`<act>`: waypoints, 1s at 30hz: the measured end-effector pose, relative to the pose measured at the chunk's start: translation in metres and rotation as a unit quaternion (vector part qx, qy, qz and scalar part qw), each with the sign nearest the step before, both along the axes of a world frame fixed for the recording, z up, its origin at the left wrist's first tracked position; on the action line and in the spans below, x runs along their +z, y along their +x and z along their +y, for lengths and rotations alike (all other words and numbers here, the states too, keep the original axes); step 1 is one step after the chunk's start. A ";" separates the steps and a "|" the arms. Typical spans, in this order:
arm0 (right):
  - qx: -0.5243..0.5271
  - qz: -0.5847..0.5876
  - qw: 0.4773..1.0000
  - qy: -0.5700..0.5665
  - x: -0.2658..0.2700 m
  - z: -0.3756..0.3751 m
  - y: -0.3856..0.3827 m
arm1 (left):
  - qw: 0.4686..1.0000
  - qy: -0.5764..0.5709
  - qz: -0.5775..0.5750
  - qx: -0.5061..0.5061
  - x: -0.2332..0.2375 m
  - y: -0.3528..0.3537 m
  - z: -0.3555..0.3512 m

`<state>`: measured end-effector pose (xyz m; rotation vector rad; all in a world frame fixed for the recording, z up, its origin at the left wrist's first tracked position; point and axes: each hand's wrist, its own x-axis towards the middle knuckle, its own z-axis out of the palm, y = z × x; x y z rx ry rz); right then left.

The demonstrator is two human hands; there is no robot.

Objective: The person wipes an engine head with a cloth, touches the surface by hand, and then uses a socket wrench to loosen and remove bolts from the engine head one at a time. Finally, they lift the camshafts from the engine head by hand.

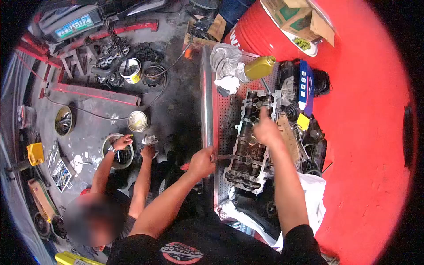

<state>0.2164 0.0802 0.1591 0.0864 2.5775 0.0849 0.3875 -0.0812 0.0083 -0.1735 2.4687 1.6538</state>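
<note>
Two-handed: clenching the left hand around a grey steel wrench reaching rightward onto a grimy metal cylinder head, lying lengthwise away, and resting the curled right hand, nearer, upon it.

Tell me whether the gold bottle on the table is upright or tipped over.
Tipped: the bottle lies on its side by the rag, behind the cylinder head.

1 cylinder head, 1 wrench, 1 yellow bottle, 1 red drum, 1 white bucket, 2 white rags
</note>
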 end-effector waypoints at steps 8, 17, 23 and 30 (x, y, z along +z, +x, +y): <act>0.104 0.070 0.981 0.148 0.022 0.052 -0.088 | 0.999 0.001 -0.032 -0.016 -0.003 0.009 0.003; 0.029 0.128 0.973 0.190 0.147 0.052 -0.192 | 0.999 0.008 -0.046 -0.009 0.025 0.004 0.001; 0.028 0.097 0.966 0.238 0.138 0.072 -0.233 | 0.998 -0.012 -0.052 -0.017 0.011 0.011 0.006; 0.036 0.107 0.969 0.222 0.134 0.064 -0.239 | 0.998 -0.013 -0.054 -0.006 0.020 0.010 0.002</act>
